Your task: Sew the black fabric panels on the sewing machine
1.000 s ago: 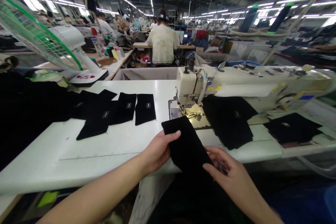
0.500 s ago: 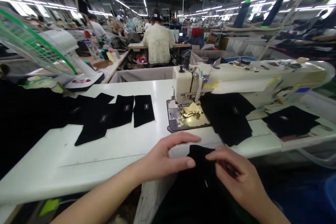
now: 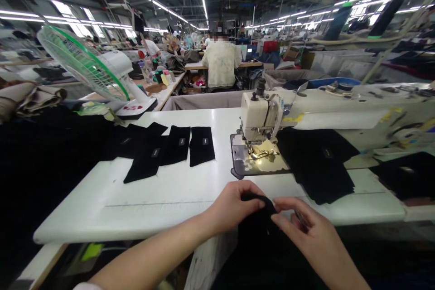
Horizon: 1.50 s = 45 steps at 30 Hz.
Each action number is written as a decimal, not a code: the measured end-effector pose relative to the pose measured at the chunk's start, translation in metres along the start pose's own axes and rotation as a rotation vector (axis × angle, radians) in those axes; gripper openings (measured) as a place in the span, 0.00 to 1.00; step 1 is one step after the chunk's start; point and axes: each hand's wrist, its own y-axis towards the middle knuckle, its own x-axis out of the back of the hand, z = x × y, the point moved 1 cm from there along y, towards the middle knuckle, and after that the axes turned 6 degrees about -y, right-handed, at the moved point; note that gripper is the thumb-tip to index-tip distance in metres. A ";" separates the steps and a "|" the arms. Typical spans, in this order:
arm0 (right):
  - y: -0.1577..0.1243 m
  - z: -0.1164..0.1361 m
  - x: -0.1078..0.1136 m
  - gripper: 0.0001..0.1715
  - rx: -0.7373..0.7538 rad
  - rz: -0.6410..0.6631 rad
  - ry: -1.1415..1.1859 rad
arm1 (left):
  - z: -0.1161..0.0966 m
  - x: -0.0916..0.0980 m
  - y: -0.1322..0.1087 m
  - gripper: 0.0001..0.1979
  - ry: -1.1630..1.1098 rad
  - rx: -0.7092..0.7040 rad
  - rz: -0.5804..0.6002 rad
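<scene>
Below the table's front edge, a black fabric piece (image 3: 253, 229) hangs between my hands, with a small pale mark on it. My left hand (image 3: 234, 206) pinches its folded top edge between thumb and fingers. At the fabric's right edge, the thumb and forefinger of my right hand (image 3: 306, 224) close on the cloth. Something small and metallic shows among that hand's curled fingers; I cannot make out what it is. The sewing machine (image 3: 258, 118) stands just beyond my hands, and its metal plate (image 3: 243, 167) carries no cloth under the needle area.
Black labelled pieces (image 3: 202, 145) lie on the white table (image 3: 163, 222) to the left. More black pieces (image 3: 326, 158) are stacked right of the needle area. A green-rimmed fan (image 3: 88, 63) stands at the back left. A co-worker (image 3: 220, 63) sits ahead, back turned.
My left hand has closed from a spread position onto the fabric's top edge, which is now folded. My right hand stays at the fabric's right side. The view has turned left.
</scene>
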 end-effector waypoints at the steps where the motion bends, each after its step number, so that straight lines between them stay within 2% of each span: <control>1: 0.003 -0.001 0.000 0.21 -0.005 0.027 -0.040 | -0.001 0.002 0.000 0.06 -0.008 0.002 -0.036; 3: 0.009 0.001 -0.001 0.20 0.000 0.094 -0.066 | -0.006 0.005 0.000 0.08 0.018 -0.026 -0.064; 7: 0.015 0.013 -0.002 0.20 -0.007 0.146 0.014 | -0.019 0.011 0.005 0.09 0.137 -0.056 -0.013; 9: 0.014 0.020 -0.002 0.19 -0.020 0.152 0.078 | -0.022 0.018 0.011 0.08 0.115 -0.024 -0.072; 13: 0.012 0.022 0.000 0.19 -0.065 0.209 0.137 | -0.023 0.040 0.026 0.13 -0.103 0.085 -0.279; 17: 0.007 0.012 0.004 0.22 -0.112 0.185 0.146 | -0.024 0.053 0.033 0.17 -0.228 0.130 -0.343; 19: 0.006 0.006 0.005 0.23 -0.128 0.158 0.148 | -0.024 0.054 0.033 0.18 -0.237 0.133 -0.355; 25: 0.006 -0.002 0.008 0.16 -0.105 0.005 0.121 | -0.027 0.053 0.032 0.15 -0.279 0.106 -0.383; 31: 0.003 -0.007 0.004 0.18 -0.128 0.071 0.131 | -0.029 0.062 0.040 0.13 -0.251 0.166 -0.344; 33: 0.001 -0.007 0.000 0.18 -0.118 0.043 0.130 | -0.030 0.065 0.045 0.13 -0.222 0.179 -0.305; 37: -0.005 -0.004 -0.011 0.17 -0.014 -0.046 0.111 | -0.029 0.070 0.062 0.14 -0.020 0.150 -0.219; 42: -0.009 -0.002 -0.023 0.09 0.212 -0.004 -0.020 | -0.026 0.068 0.093 0.10 0.593 -0.064 -0.173; 45: -0.005 -0.002 -0.024 0.09 0.335 -0.022 -0.059 | -0.024 0.064 0.106 0.09 0.816 -0.136 -0.171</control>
